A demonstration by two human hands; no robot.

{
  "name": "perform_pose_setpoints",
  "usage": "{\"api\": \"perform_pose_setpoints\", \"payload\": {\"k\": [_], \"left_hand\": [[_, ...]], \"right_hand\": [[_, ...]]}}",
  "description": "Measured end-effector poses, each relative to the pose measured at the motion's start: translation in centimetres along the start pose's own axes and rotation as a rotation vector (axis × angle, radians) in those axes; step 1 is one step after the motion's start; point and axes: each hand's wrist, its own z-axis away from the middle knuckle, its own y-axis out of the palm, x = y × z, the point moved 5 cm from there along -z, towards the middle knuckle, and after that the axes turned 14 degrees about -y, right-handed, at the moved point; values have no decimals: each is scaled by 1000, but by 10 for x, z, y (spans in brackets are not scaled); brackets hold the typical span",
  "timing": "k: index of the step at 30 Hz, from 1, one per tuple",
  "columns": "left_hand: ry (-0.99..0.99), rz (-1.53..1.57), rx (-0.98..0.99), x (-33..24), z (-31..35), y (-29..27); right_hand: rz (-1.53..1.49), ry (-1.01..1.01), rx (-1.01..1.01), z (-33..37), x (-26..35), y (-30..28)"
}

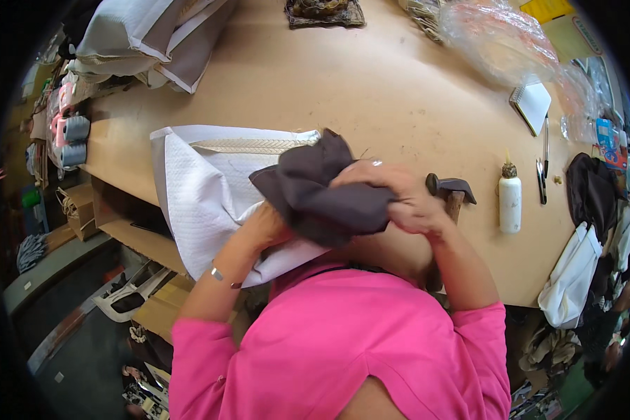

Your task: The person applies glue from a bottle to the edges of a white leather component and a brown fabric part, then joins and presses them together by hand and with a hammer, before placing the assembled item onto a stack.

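A dark brown cloth [343, 206], bunched and folded, is held up in front of me over the table's near edge. My right hand [399, 192] grips its right side, fingers wrapped over the fabric. Most of my left hand [271, 222] is covered by the cloth's lower left part, so its fingers are hidden. Beneath and to the left lies a white textured bag-like piece [196, 189] with a braided beige trim along its far edge; the brown cloth overlaps its right end, and my left forearm crosses it.
Right of my hands are a hammer [455, 189], a white glue bottle [510, 203], pens [544, 168] and a notepad [532, 106]. Pale bags [136, 42] are piled at the far left. Clear plastic wrap [497, 42] lies far right, near dark cloth [589, 189] hanging at the edge.
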Motion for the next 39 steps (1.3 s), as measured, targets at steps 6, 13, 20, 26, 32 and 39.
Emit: {"api": "perform_pose_setpoints", "payload": {"k": [6,13,20,26,32,39], "left_hand": [[38,344,-192,-31,-9,-41],[135,332,-102,-62,7,-64],[242,165,-183,-53,2,-62],[337,84,-310,-64,-4,-66],[410,96,-151,-77,-13,-65],[80,181,-260,-33,-20,-82]], "right_hand": [[-78,178,-322,10,-45,31],[709,166,721,-14,-39,66],[61,297,377,-22,-55,50],[-868,611,-524,11,-66,35],[-24,255,119,-14,-60,60],[-361,357,-213,-16,-58,6]]}}
